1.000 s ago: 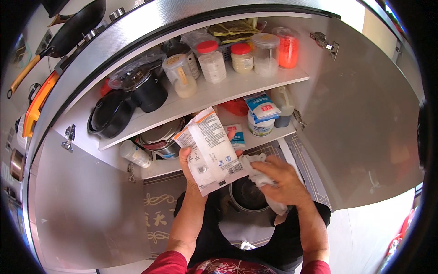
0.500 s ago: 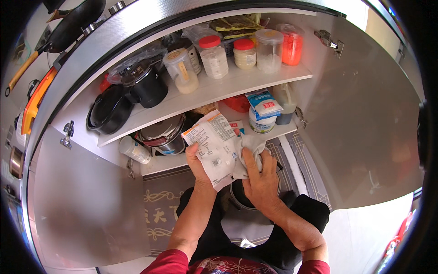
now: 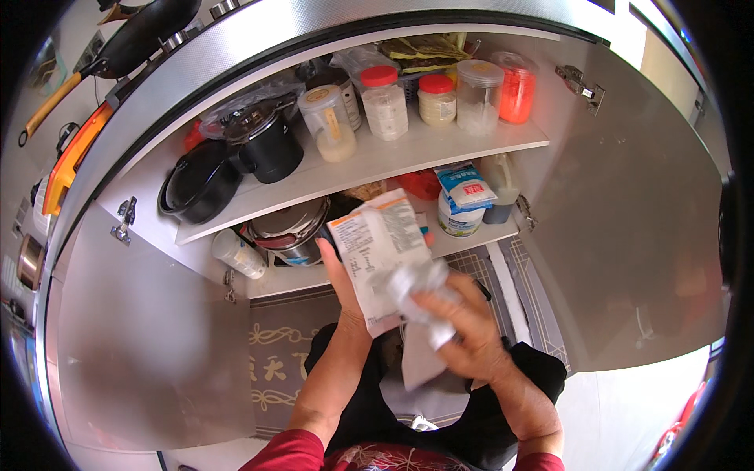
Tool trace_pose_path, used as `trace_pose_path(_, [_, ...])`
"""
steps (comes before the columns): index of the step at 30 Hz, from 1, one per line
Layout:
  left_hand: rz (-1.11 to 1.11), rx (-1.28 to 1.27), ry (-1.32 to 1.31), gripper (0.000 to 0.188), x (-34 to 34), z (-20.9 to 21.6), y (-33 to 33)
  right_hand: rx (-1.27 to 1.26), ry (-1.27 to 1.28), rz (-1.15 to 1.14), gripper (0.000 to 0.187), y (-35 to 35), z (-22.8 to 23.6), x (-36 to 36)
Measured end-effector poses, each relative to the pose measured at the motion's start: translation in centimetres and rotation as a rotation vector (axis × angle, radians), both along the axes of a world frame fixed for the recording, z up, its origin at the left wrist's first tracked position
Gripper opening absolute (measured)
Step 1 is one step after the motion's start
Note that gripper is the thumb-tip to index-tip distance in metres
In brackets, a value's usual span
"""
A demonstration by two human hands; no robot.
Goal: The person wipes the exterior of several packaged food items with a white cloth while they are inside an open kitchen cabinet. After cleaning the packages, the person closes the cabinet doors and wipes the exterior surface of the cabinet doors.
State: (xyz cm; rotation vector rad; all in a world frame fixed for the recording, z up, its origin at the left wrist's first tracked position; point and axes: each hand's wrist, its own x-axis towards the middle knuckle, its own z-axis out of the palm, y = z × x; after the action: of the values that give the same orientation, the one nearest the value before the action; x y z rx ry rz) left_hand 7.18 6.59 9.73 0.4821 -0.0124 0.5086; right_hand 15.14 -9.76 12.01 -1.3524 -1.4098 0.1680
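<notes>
Right grip (image 3: 470, 323): closed around a bunched pale cloth (image 3: 420, 286), which overlaps the packet's lower right part; motion blur prevents confirming contact. Left grip (image 3: 342, 284): pinching the printed white packet (image 3: 373, 243) near its left edge, thumb in front, fingers behind, presumably to back the limp face against pressure. The packet stands tilted before the front edge of the lower shelf (image 3: 488, 233), obstructing its middle. Left end: white bottle (image 3: 239, 253) leaning beside a lidded pot (image 3: 287, 220). Right end: bag (image 3: 469, 187) atop a tub (image 3: 459, 223), probably saving room. Upper shelf (image 3: 428, 147): black pots (image 3: 271, 149) left, jars (image 3: 385, 108) rightward.
</notes>
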Motion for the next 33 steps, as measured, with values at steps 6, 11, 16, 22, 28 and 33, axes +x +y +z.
trace_pose_path(6, [-0.129, -0.114, 0.061, 0.091, 0.2, -0.8, -2.1, -0.024, -0.314, -0.563, 0.058, 1.4, -0.7, 1.5])
trace_pose_path(11, [-0.156, -0.103, 0.176, 0.063, 0.9, -2.8, -2.8, -0.048, -0.484, -0.602, 0.058, 1.9, -1.1, 0.5])
trace_pose_path(16, [-0.164, -0.149, 0.26, 0.053, 0.5, -3.8, -3.1, -0.037, -0.381, -0.393, 0.065, 2.4, -1.5, -0.3])
trace_pose_path(22, [-0.277, -0.152, 0.061, 0.068, 0.4, -1.8, -3.1, -0.041, -0.19, 0.108, 0.06, 0.9, -1.1, -1.0])
trace_pose_path(28, [-0.14, -0.249, -0.025, 0.062, 0.3, -4.2, -0.8, -0.022, 0.081, -0.235, 0.053, -0.8, 0.4, 2.6])
trace_pose_path(33, [-0.053, -0.249, 0.021, 0.056, 1.3, -4.5, -1.4, -0.071, -0.016, -0.557, 0.053, 1.3, -3.2, 1.6])
